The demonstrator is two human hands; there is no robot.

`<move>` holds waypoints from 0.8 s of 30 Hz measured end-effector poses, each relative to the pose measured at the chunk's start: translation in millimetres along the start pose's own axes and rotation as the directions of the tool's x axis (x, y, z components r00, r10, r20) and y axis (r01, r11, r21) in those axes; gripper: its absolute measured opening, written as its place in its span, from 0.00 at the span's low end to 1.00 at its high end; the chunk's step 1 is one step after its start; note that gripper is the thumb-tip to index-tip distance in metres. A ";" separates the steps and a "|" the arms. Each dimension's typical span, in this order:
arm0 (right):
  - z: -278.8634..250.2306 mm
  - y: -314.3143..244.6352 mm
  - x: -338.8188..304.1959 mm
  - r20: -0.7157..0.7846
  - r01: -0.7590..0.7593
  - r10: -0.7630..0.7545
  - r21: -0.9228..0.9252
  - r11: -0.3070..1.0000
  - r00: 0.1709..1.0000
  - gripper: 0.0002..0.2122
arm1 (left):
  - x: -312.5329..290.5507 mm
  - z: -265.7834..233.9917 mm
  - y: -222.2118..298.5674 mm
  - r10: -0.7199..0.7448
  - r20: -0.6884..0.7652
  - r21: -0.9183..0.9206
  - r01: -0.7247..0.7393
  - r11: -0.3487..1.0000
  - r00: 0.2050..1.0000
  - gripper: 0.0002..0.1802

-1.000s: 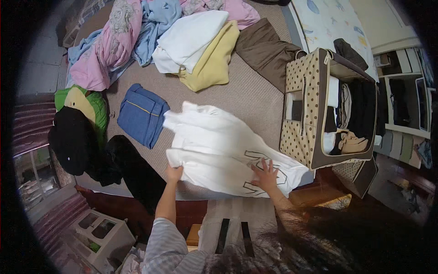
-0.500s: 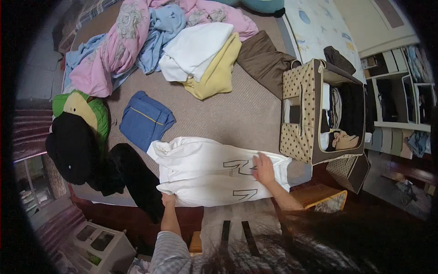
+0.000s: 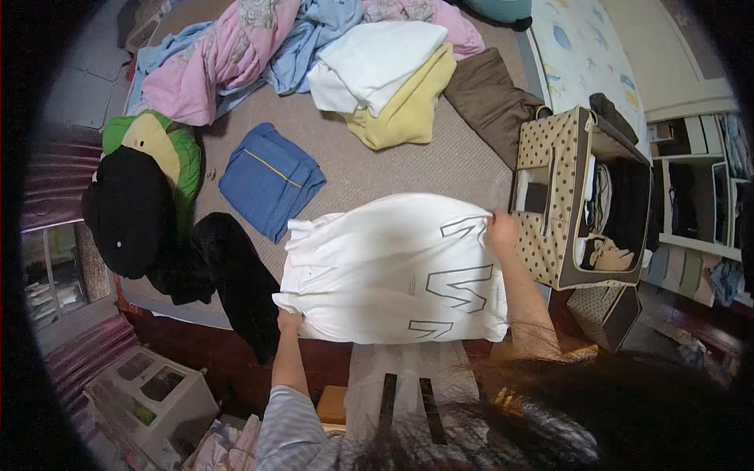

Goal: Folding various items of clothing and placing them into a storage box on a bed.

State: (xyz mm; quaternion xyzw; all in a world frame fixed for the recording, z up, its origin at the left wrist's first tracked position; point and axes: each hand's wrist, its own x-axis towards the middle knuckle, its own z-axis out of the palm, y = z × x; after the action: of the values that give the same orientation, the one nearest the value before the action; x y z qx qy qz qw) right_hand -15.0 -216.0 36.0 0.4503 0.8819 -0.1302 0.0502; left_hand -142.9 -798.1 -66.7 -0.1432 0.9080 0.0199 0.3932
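A white shirt [image 3: 377,259] with dark outlined shapes printed on its right part is stretched across the near side of the bed, in front of me. At its near left corner my left hand [image 3: 290,322] is closed on the cloth. My right hand [image 3: 503,233] grips the far right edge, and that side bulges up a little. Just beyond the shirt's left end lies a folded blue garment [image 3: 271,180] with a yellow line across it. Black cloth [image 3: 232,267] lies beside the shirt, to the left of my left hand.
An open polka-dot storage box [image 3: 542,251] holding folded clothes stands at the right. White cloth [image 3: 377,67], yellow cloth [image 3: 408,114], a brown folded piece [image 3: 491,98] and pink bedding [image 3: 236,67] lie across the far side. A green plush toy [image 3: 184,157] and black plush [image 3: 129,212] sit left.
My right hand has gone from lying flat on the shirt to gripping its far right edge, which is now raised and spread wider. The left hand keeps its hold. The view has shifted slightly.
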 end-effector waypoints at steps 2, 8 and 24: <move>2.5 -6.6 -8.2 -0.028 -0.054 0.055 0.034 0.998 0.998 0.08 | -1.9 -2.8 -0.1 -0.080 -0.026 -0.076 0.078 0.994 0.996 0.39; 9.9 -57.6 -62.8 0.014 0.692 -0.692 0.017 0.722 0.722 0.16 | -11.4 -16.6 10.5 -0.060 0.001 -0.063 0.060 0.996 0.998 0.39; 45.3 -175.8 -24.4 0.521 0.114 -0.410 0.509 0.853 0.748 0.15 | -71.9 -150.6 78.8 0.240 0.098 0.401 -0.259 0.879 0.966 0.36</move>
State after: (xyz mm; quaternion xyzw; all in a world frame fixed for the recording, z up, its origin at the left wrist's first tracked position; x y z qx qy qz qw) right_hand -143.8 -346.1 29.9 0.2500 0.8184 -0.4732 0.2093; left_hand -224.6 -727.4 83.0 0.0611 0.8936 -0.1176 0.4289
